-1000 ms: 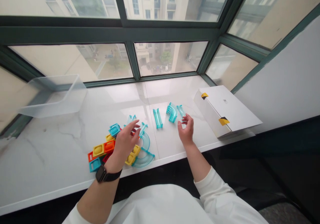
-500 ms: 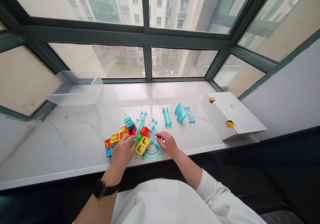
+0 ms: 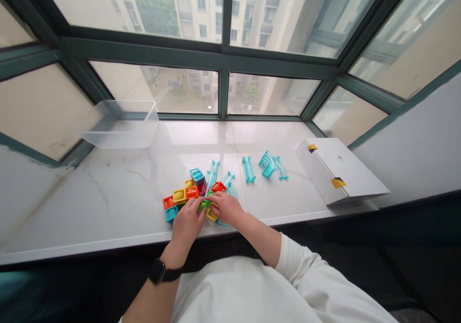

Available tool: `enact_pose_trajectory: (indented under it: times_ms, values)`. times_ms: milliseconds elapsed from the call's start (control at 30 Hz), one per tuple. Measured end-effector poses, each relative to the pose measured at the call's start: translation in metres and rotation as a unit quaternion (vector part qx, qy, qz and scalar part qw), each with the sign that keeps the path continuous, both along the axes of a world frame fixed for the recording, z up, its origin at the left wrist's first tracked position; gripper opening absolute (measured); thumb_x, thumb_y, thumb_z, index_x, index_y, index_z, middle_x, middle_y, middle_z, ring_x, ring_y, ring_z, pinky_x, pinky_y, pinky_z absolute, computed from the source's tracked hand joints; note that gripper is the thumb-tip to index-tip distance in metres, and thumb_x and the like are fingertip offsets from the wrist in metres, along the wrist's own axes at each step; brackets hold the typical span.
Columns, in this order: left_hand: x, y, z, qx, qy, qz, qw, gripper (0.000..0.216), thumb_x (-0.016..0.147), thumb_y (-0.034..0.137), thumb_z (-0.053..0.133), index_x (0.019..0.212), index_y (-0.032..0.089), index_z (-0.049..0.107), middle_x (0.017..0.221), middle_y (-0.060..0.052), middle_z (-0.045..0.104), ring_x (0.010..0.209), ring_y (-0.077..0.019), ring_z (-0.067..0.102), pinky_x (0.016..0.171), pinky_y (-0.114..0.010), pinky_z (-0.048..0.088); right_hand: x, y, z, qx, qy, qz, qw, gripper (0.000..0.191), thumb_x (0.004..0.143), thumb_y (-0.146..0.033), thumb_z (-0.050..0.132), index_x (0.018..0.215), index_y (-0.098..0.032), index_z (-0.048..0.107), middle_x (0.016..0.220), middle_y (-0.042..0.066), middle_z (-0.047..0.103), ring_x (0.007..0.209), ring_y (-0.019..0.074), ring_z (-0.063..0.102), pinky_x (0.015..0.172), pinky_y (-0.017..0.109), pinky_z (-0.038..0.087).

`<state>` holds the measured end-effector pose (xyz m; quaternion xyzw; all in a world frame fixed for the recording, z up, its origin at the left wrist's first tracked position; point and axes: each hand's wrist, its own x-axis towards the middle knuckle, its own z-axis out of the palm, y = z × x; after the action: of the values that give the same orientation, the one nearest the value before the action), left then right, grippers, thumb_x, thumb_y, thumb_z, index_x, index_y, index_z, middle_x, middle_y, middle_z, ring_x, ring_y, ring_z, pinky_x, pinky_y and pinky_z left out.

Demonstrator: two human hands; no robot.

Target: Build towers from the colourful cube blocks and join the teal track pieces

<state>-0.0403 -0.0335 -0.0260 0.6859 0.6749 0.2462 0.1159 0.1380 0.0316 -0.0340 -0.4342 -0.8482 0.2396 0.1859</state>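
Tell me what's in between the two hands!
In the head view, a green piece is between the left hand and the right hand, with part of a yellow block showing too.

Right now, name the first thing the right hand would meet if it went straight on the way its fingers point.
The green piece, just at the fingertips of the right hand and apparently touching them. Beyond it comes the left hand, though depth here is hard to judge.

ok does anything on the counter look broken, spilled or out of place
Nothing stands out: I see no spill or breakage. The toy blocks are loosely bunched beside translucent blue track pieces on the white counter.
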Motion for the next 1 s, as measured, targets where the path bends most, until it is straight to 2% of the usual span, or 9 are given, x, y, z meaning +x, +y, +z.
enact_pose_trajectory:
  times_ms: [167,367,500,633,767,900,1000]
  values:
    - [-0.001,-0.002,-0.011,-0.008,0.001,0.004,1.0,0.033,0.099,0.026,0.062,0.131,0.023,0.068,0.125,-0.01,0.076,0.108,-0.0278,0.074,0.088,-0.035,0.059,-0.003,0.005,0.001,-0.015,-0.016,-0.016,1.0,0.025,0.096,-0.02,0.072,0.119,-0.028,0.077,0.117,0.006,0.077,0.098,0.0231,0.073,0.085,0.033,0.057]
    - [0.0,0.001,-0.018,0.011,-0.022,0.002,1.0,0.041,0.097,0.02,0.063,0.138,0.025,0.066,0.123,-0.008,0.078,0.107,-0.0278,0.076,0.09,-0.037,0.06,0.003,0.008,-0.001,-0.008,0.075,-0.046,0.996,0.022,0.097,-0.012,0.068,0.11,-0.026,0.077,0.114,0.004,0.079,0.106,0.0214,0.074,0.092,0.031,0.056]
    - [0.007,0.0,-0.011,0.054,-0.061,-0.028,0.996,0.041,0.102,0.026,0.059,0.143,0.026,0.064,0.122,-0.008,0.077,0.105,-0.0266,0.075,0.092,-0.038,0.06,0.012,0.009,0.002,0.02,0.134,-0.056,0.989,0.02,0.098,-0.012,0.067,0.106,-0.027,0.076,0.11,0.003,0.079,0.101,0.0195,0.074,0.089,0.028,0.056]
    - [0.016,-0.002,0.003,0.073,-0.178,-0.04,0.98,0.036,0.105,0.04,0.059,0.139,0.027,0.063,0.123,-0.009,0.075,0.098,-0.0226,0.074,0.086,-0.035,0.061,0.027,0.007,0.014,0.07,0.202,-0.038,0.976,0.017,0.103,-0.018,0.061,0.106,-0.026,0.076,0.109,0.004,0.078,0.095,0.0174,0.074,0.085,0.027,0.058]
    - [0.029,0.001,0.014,0.018,-0.327,-0.013,0.945,0.052,0.105,0.053,0.057,0.146,0.023,0.052,0.121,-0.01,0.074,0.091,-0.0205,0.074,0.08,-0.034,0.062,0.045,-0.001,0.021,0.145,0.235,-0.012,0.961,0.021,0.108,-0.025,0.056,0.106,-0.025,0.077,0.106,0.007,0.078,0.097,0.0186,0.074,0.088,0.03,0.059]
    - [0.044,0.012,0.021,-0.075,-0.413,-0.027,0.907,0.062,0.103,0.066,0.052,0.143,0.02,0.058,0.102,-0.007,0.075,0.084,-0.0212,0.073,0.069,-0.031,0.06,0.06,-0.013,0.02,0.193,0.23,-0.007,0.954,0.022,0.108,-0.022,0.056,0.109,-0.025,0.078,0.107,0.009,0.078,0.098,0.0204,0.072,0.087,0.033,0.061]
    - [0.055,0.02,0.022,-0.09,-0.424,-0.039,0.9,0.06,0.102,0.066,0.052,0.138,0.02,0.065,0.093,-0.006,0.074,0.081,-0.0211,0.071,0.066,-0.03,0.058,0.069,-0.018,0.02,0.209,0.215,-0.013,0.954,0.022,0.106,-0.02,0.058,0.109,-0.026,0.078,0.107,0.009,0.078,0.097,0.0212,0.071,0.086,0.035,0.061]
